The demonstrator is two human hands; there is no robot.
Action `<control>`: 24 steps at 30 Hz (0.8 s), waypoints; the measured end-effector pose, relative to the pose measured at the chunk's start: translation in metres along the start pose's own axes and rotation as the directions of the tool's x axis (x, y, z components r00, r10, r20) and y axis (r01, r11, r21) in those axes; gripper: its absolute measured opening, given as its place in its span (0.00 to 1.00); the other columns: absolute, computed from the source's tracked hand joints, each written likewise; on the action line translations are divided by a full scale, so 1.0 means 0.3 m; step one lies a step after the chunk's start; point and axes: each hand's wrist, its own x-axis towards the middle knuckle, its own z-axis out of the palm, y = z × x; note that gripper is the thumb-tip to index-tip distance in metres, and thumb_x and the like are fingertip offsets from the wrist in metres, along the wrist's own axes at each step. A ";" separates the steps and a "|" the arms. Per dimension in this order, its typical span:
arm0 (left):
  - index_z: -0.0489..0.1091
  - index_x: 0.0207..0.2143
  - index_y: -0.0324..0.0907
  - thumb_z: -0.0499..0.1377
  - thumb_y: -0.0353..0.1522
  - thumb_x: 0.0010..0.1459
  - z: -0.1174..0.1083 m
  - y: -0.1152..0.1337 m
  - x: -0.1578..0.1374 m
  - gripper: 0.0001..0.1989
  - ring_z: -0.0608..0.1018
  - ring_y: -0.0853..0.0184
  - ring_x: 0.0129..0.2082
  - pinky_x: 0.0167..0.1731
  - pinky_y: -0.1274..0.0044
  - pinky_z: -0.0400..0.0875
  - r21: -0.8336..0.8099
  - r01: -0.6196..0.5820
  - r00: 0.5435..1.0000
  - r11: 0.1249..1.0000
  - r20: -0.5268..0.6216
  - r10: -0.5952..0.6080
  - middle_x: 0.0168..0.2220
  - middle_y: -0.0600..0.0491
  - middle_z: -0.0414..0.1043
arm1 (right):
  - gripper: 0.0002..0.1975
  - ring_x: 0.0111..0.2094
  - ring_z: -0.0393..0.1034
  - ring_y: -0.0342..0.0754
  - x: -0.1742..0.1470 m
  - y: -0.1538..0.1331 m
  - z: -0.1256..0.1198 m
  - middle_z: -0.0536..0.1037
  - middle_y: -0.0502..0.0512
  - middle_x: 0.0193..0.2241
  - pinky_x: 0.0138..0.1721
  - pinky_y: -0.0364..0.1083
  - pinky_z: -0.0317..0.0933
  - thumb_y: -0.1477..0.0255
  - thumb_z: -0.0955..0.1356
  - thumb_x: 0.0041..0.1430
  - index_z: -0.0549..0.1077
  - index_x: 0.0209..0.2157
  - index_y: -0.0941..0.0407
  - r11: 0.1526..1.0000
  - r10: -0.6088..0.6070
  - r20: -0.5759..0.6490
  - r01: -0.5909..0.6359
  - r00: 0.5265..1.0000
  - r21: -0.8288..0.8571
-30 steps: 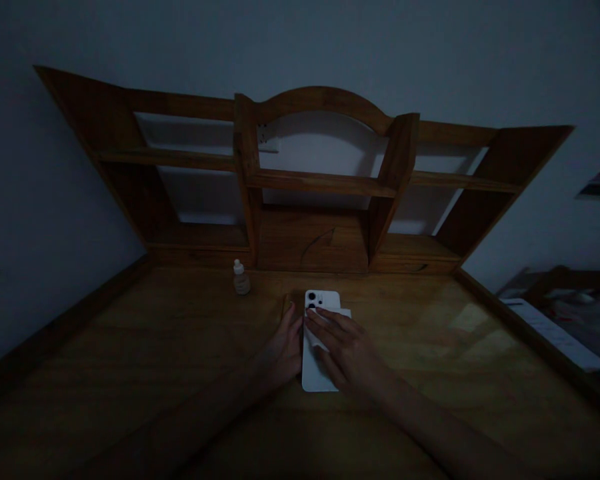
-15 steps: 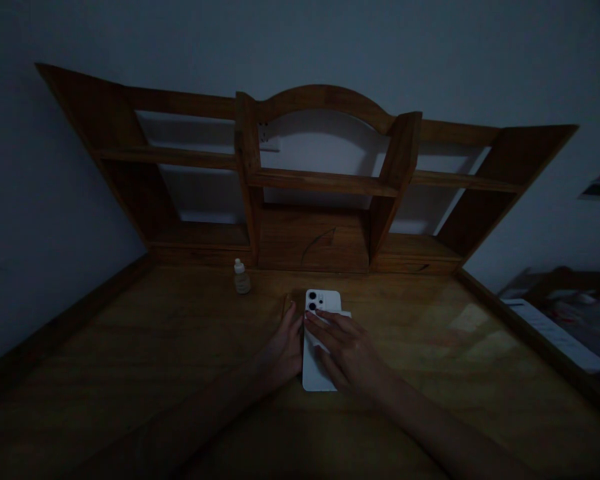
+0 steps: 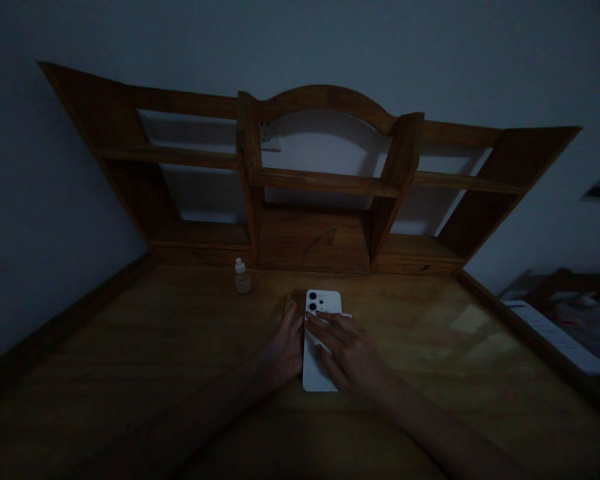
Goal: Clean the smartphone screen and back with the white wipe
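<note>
A white phone [image 3: 316, 378] lies on the wooden desk with its back and camera lenses facing up. My left hand [image 3: 286, 350] is against the phone's left edge and steadies it, thumb pointing up; its other fingers are partly hidden. Across the middle of the phone lies my right hand [image 3: 347, 350], fingers bent and pressed together on the back just below the lenses. Under those fingers is a thin white piece, like a tissue or cloth [image 3: 347, 315]; only a corner shows at the right, and the rest is covered.
A small dropper bottle [image 3: 243, 277] with a white cap stands behind my left hand. A wooden shelf unit [image 3: 315, 180] rises along the desk's back edge. At the right, beyond the raised rim, lies a long white object [image 3: 555, 337]. The room is dim.
Hardly anything differs. My right hand stays on the phone with at most a tiny shift, and the view has moved very slightly.
</note>
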 end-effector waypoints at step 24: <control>0.64 0.55 0.37 0.46 0.50 0.66 0.019 0.007 -0.011 0.28 0.75 0.56 0.46 0.50 0.66 0.65 0.009 0.009 1.000 1.000 -0.010 -0.009 0.44 0.44 0.72 | 0.24 0.60 0.54 0.54 -0.013 -0.008 0.004 0.64 0.51 0.60 0.59 0.57 0.54 0.72 0.62 0.65 0.62 0.61 0.57 0.999 -0.014 0.016 0.013 1.000 0.036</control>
